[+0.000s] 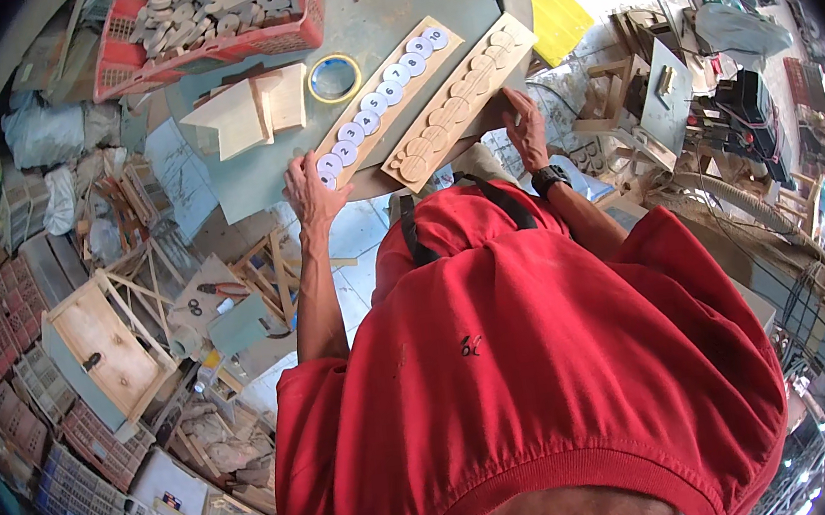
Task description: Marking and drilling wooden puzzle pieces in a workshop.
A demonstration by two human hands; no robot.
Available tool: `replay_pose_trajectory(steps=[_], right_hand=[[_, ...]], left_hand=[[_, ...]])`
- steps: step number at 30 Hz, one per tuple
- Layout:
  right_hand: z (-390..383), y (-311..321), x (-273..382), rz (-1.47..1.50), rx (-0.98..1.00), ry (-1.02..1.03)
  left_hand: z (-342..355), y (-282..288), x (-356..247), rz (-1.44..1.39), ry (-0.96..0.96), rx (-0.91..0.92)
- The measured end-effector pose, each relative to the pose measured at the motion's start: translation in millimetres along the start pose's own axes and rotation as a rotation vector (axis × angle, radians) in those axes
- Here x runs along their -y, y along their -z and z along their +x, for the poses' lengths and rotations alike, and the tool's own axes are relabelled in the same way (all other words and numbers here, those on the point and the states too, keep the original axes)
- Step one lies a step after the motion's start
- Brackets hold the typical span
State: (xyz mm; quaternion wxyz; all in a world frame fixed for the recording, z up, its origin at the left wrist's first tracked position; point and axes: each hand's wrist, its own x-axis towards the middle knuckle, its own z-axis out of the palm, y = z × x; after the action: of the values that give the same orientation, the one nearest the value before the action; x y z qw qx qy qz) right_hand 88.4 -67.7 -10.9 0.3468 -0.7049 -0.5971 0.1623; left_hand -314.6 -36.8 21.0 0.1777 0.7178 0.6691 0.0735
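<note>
Two long wooden boards lie side by side, slanting across the table. On the left board [381, 118] is a row of round white printed paper labels. The right board [458, 104] has a row of joined round shapes in bare wood. My left hand [313, 189] grips the near left end of the labelled board, fingers along one side and thumb near the other. To the right of the bare wood board, my right hand [526, 133] is at the table's edge, fingers apart, with nothing seen in it. A roll of tape [332, 58] lies left of the labelled board.
A red plastic crate [211, 60] of wooden discs stands at the far left of the table [371, 5]. Joined pale wood pieces [235, 117] lie below it. A yellow sheet [560, 16] is beyond the right edge. Stacked crates [2, 321] and wood scraps crowd the floor.
</note>
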Motion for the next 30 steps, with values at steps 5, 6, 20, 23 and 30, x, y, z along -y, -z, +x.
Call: replay_pose_trajectory(steps=[5, 6, 20, 23, 30], right_hand=[[5, 3, 0, -0.012, -0.018, -0.001], [11, 3, 1, 0.051, 0.002, -0.118], [184, 29, -90, -0.092, 0.199, -0.087], [191, 21, -83, 0.01, 0.256, -0.174], [184, 39, -162, 0.217, 0.297, -0.352]], left_hand=[[-9, 5, -12, -0.005, -0.025, -0.022], [-17, 3, -15, -0.023, -0.031, -0.22], [-64, -82, -97, -1.592, 0.913, 0.089], [-66, -86, -104, -1.551, 0.991, -0.073], [-55, -90, -130, -1.387, 0.797, -0.109]])
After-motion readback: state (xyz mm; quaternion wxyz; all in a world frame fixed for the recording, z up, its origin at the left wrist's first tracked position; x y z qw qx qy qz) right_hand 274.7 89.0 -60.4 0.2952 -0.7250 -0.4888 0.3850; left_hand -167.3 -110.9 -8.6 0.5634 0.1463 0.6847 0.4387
